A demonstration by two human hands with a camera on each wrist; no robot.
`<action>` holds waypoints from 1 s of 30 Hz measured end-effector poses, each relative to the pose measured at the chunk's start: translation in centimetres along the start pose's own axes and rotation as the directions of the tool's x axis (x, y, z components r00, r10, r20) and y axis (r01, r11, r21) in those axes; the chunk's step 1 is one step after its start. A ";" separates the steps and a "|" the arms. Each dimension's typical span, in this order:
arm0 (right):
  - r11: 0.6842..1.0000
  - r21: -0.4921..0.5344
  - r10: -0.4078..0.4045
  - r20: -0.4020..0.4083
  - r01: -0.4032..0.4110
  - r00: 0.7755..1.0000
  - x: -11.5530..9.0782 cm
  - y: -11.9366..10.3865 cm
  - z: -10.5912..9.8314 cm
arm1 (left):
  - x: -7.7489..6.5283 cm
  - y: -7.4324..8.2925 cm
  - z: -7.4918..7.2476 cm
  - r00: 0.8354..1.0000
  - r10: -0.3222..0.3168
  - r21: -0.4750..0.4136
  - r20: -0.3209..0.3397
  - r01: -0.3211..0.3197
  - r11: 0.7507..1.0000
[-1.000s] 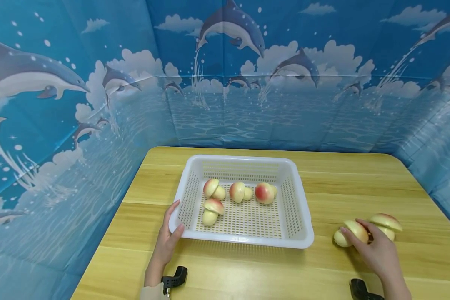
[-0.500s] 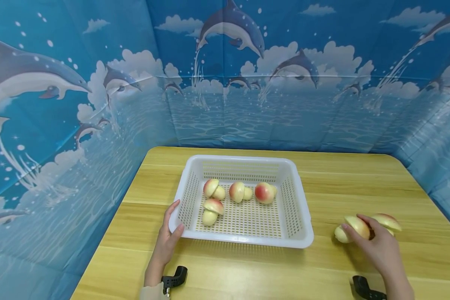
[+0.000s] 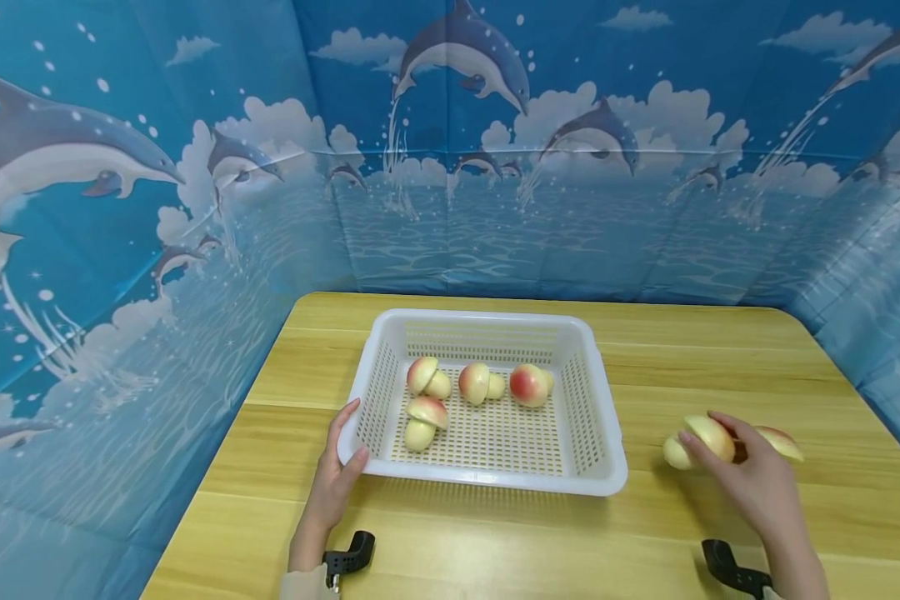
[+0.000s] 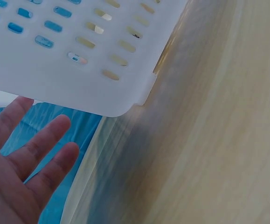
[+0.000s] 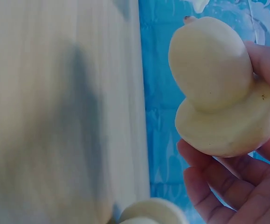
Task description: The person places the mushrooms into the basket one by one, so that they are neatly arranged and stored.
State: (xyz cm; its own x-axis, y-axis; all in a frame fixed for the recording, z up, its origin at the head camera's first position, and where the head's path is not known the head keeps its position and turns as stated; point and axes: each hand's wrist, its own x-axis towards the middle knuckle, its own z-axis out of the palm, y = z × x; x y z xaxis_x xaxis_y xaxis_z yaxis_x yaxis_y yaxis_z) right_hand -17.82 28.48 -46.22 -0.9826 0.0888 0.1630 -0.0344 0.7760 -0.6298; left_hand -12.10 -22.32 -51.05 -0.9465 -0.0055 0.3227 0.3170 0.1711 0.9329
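My right hand [image 3: 761,483] pinches a pale yellow toy mushroom with a red-tinged cap [image 3: 708,439] between thumb and fingers. It is raised over the table at the right; in the right wrist view its stem [image 5: 209,63] faces the camera. Partly hidden behind that hand lies another toy mushroom [image 3: 782,442]. At the front left corner of the white plastic basket [image 3: 495,477], my left hand [image 3: 333,483] touches the rim with spread thumb and index finger. Its other fingers [image 4: 46,144] extend nearly straight beside the basket wall in the left wrist view.
Several toy mushrooms [image 3: 477,384] lie inside the basket, towards its back and left. The wooden table [image 3: 510,542] is bordered behind and on both sides by a blue dolphin-print cloth [image 3: 495,233]. Black wrist mounts [image 3: 352,554] are on both wrists.
My right hand has lifted the mushroom off the table and shifted it slightly away from me, apart from the other one. The left hand and basket stay in place.
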 end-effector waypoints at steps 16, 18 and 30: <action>0.995 0.056 -0.087 -0.017 0.087 0.996 1.8 -3.3 -0.6 | 0.0 0.0 0.0 1.000 0.001 -0.002 -0.002 -0.001 1.000; 0.991 0.057 -0.116 -0.022 0.117 0.993 2.2 -3.8 -0.6 | 0.0 0.0 -0.1 1.000 0.003 -0.004 -0.001 -0.003 1.000; 0.968 0.044 -0.248 -0.020 0.248 0.969 4.0 -6.9 -0.9 | 0.1 0.0 0.0 1.000 0.012 -0.010 0.008 -0.012 1.000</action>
State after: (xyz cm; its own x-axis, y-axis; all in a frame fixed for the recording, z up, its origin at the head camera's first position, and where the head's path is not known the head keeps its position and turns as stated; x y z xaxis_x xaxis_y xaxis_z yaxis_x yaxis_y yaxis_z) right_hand -21.34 24.03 -40.58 -0.9396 -0.0937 0.3292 -0.2854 0.7454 -0.6024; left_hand -12.15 -22.29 -51.00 -0.9430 0.0048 0.3329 0.3292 0.1616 0.9303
